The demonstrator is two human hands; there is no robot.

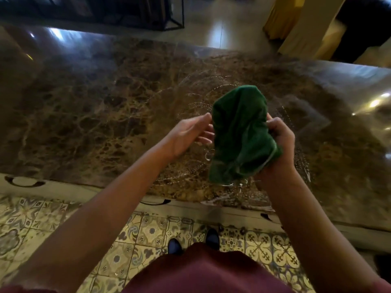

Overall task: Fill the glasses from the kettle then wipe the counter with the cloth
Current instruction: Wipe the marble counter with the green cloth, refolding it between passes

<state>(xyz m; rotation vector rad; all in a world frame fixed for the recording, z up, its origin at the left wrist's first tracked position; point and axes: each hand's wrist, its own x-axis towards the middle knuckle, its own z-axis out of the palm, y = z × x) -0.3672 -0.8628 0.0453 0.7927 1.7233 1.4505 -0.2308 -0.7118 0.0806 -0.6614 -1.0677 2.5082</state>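
Note:
A dark green cloth (241,134) hangs bunched above the brown marble counter (95,106), lifted off its surface. My right hand (279,144) grips the cloth's right side. My left hand (190,132) is at the cloth's left edge, fingers spread, its fingertips touching or just short of the fabric. Thin curved wet streaks (190,96) arc across the counter around and under the cloth. No kettle or glasses are in view.
The counter's front edge (190,206) runs below my arms, with dark drawer handles (23,182) on the pale cabinet front. Patterned floor tiles (148,233) and my shoes lie beneath. Past the far edge is a glossy floor and a dark metal frame (173,20).

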